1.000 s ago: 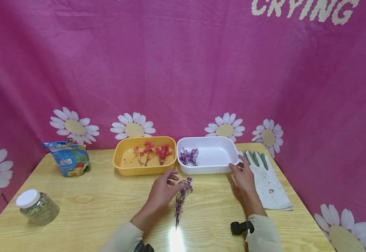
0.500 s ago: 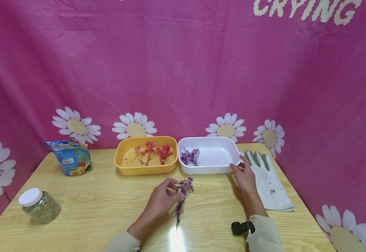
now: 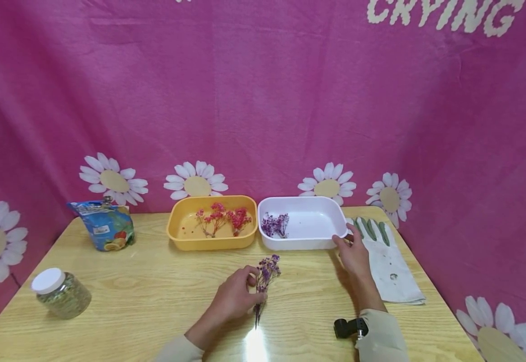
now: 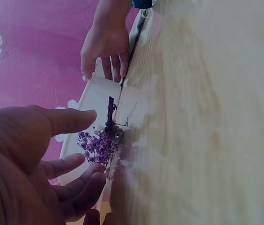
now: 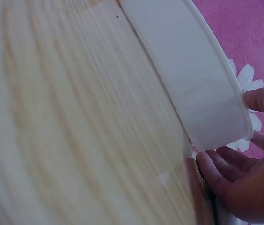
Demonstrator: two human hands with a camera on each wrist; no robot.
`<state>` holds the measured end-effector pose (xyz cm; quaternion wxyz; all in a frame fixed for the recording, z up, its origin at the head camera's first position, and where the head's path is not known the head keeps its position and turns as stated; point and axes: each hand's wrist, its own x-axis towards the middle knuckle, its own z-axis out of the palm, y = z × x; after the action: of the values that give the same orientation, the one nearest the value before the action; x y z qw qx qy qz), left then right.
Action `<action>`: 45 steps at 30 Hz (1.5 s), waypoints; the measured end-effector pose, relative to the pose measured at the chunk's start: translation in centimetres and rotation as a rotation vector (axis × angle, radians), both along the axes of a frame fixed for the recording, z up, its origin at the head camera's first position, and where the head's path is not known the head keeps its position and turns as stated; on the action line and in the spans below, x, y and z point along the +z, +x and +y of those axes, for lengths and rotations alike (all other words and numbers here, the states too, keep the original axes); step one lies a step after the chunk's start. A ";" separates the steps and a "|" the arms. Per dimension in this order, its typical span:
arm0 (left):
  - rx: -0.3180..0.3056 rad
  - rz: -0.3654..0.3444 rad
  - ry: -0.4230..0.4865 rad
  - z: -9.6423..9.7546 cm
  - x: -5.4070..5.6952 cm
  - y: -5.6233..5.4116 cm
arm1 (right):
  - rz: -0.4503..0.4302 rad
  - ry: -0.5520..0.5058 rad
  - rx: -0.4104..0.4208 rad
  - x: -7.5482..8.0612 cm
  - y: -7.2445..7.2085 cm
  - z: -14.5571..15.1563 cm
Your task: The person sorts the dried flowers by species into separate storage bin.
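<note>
On the table, a bunch of dried purple flowers (image 3: 267, 274) lies with its stems toward the person. My left hand (image 3: 238, 296) is around its stems in the head view. In the left wrist view the thumb and fingers are spread apart, with the purple blossoms (image 4: 99, 145) beyond the gap. My right hand (image 3: 353, 256) holds the near right corner of the white plastic tub (image 3: 305, 244). In the right wrist view one digit touches the rim and other fingers (image 5: 211, 171) sit at the lower corner. Another purple bunch (image 3: 275, 224) lies in this tub.
Left of the white tub stands a yellow tub (image 3: 213, 245) with red dried flowers (image 3: 217, 218). A white glove (image 3: 396, 274) with green fingertips lies at right. A blue pouch (image 3: 104, 226) and a lidded jar (image 3: 64, 296) stand at left. A pink curtain hangs behind.
My left hand has moved slightly toward the person, down along the purple flowers' stems. My right hand stays at the white tub's corner. The head view has shifted slightly.
</note>
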<state>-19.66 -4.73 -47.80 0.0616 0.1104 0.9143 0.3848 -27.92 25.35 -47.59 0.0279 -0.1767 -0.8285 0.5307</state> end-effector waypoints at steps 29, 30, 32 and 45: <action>0.069 0.135 -0.298 0.4 0.2 0.5 | -0.004 -0.022 -0.008 -0.4 0.1 0.2; 0.071 0.136 -0.294 0.3 0.1 0.5 | -0.001 -0.022 -0.006 -0.4 0.1 0.2; 0.074 0.135 -0.281 0.2 0.1 0.4 | 0.002 -0.020 -0.005 -0.3 0.0 0.3; 0.074 0.134 -0.098 -0.1 0.2 -0.1 | 0.015 -0.014 0.002 -0.4 -0.1 0.2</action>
<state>-19.73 -4.84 -47.57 -0.0086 0.0987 0.9375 0.3335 -27.98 25.57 -47.96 0.0324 -0.1722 -0.8246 0.5379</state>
